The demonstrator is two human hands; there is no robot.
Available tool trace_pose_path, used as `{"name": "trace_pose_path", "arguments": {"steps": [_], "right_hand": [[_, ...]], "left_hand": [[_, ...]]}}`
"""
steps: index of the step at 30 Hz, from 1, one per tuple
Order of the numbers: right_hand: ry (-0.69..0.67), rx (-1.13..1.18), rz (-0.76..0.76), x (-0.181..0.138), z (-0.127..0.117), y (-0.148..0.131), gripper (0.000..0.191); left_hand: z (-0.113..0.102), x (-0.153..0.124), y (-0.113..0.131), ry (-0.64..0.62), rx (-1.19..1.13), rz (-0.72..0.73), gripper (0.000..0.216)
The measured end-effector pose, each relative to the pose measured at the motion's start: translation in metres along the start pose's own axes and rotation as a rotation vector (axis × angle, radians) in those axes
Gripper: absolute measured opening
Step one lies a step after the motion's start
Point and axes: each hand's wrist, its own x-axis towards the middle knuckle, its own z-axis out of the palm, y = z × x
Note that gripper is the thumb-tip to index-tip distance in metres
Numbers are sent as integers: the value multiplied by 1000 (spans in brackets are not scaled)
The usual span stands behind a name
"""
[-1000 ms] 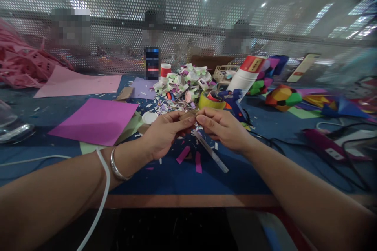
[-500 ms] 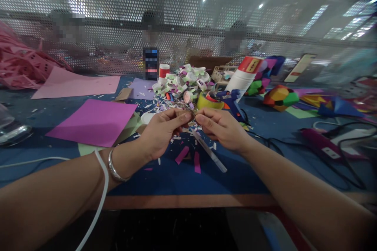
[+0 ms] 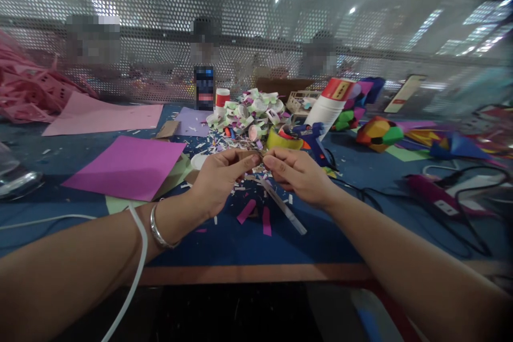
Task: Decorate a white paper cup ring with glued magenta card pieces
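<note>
My left hand [image 3: 216, 179] and my right hand [image 3: 300, 175] meet over the middle of the table, fingertips almost touching. Each is closed in a pinch between thumb and fingers. Something small and brownish shows at the fingertips, too small and too covered to name. Beneath my hands lie two magenta paper strips [image 3: 266, 220], paper scraps and a slim pale tool [image 3: 284, 207] resting at a slant. Just beyond my right hand are a yellow tape roll [image 3: 282, 141] and a blue glue gun [image 3: 316, 141].
Behind stands a heap of small paper-wrapped rings [image 3: 256, 112] beside stacked paper cups [image 3: 326, 107]. Magenta sheets [image 3: 128, 165] lie left. A faceted paper ball [image 3: 379, 133], a purple power strip [image 3: 435, 195] and black cables occupy the right. A perforated metal screen [image 3: 256, 0] closes the back.
Both hands keep their pinch at nearly the same spot. The view has shifted very slightly; nothing on the table has visibly moved.
</note>
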Motion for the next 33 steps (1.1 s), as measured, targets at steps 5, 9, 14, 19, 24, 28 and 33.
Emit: {"name": "trace_pose_path", "arguments": {"steps": [5,9,14,19,24,28,33], "right_hand": [[7,41,39,0,0,2,41],[8,43,48,-1,0,2,40],[25,54,27,0,3,-1,42],[10,55,35,1,3,0,42],[4,22,60,0,2,2,43],[20,13,48,0,3,2,44],[32,23,45,1,4,4,42]], "left_hand": [[-2,2,-2,5,5,-12,19],[-1,1,-2,-37,-2,6,22],[1,0,3,-20,2,23,20],[0,-1,1,-36,16,43,21],[1,0,-4,-34,-4,-1,19],[2,1,-2,-34,-8,4,19],[4,2,-2,-18,0,29,18]]}}
